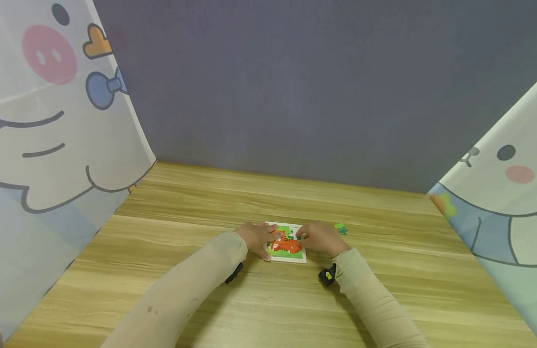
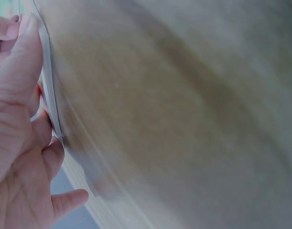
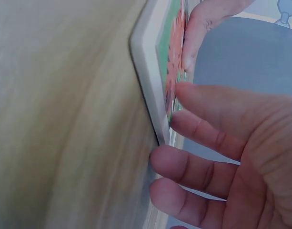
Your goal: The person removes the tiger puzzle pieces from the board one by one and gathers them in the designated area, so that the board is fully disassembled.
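A small jigsaw puzzle (image 1: 288, 257) with an orange tiger on green lies flat on the table in a white frame. White backing shows in a gap near its upper right. My left hand (image 1: 256, 238) rests over the puzzle's left side, its fingers spread and the thumb (image 2: 26, 52) along the near edge. At the right side, my right hand (image 1: 321, 238) has thumb and index finger close together at the gap, pinching a dark green puzzle piece that is mostly hidden. In the right wrist view the other fingers (image 3: 184, 164) are bent beside the frame.
A loose green puzzle piece (image 1: 340, 228) lies just right of my right hand. The wooden table (image 1: 268, 309) meets a grey panel (image 1: 277, 96) at the back. Cartoon-printed sheets stand at the left (image 1: 55, 106) and right (image 1: 512, 193). Black wrist devices hang under both sleeves.
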Demonstrator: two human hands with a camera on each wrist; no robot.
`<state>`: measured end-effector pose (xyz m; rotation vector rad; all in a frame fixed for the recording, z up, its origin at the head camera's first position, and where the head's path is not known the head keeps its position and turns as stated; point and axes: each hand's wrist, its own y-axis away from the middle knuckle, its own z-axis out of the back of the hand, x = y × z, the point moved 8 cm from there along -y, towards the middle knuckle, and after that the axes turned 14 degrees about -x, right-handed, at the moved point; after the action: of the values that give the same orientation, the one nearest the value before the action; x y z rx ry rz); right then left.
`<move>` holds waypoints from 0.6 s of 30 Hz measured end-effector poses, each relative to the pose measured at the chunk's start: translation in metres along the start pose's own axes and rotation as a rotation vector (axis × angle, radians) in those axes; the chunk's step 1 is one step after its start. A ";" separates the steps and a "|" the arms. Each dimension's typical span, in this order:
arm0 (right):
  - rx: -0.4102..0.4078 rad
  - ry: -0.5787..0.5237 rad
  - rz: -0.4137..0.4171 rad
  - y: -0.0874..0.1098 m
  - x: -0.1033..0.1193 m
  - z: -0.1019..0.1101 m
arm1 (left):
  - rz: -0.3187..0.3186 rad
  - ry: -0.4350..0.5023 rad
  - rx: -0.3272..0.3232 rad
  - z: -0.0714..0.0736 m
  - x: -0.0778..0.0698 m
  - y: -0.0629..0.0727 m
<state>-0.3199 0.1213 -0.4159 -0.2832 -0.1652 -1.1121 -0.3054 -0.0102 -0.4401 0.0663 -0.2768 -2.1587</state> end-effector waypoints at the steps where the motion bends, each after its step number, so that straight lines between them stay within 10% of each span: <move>1: 0.000 0.010 0.002 0.000 0.000 -0.001 | 0.000 0.000 0.000 0.000 0.000 0.000; 18: 0.052 -0.042 -0.080 -0.003 -0.003 -0.007 | 0.013 -0.014 0.012 0.002 -0.002 0.001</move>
<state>-0.3234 0.1205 -0.4225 -0.2560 -0.2442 -1.1797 -0.3037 -0.0094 -0.4382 0.0562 -0.2975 -2.1455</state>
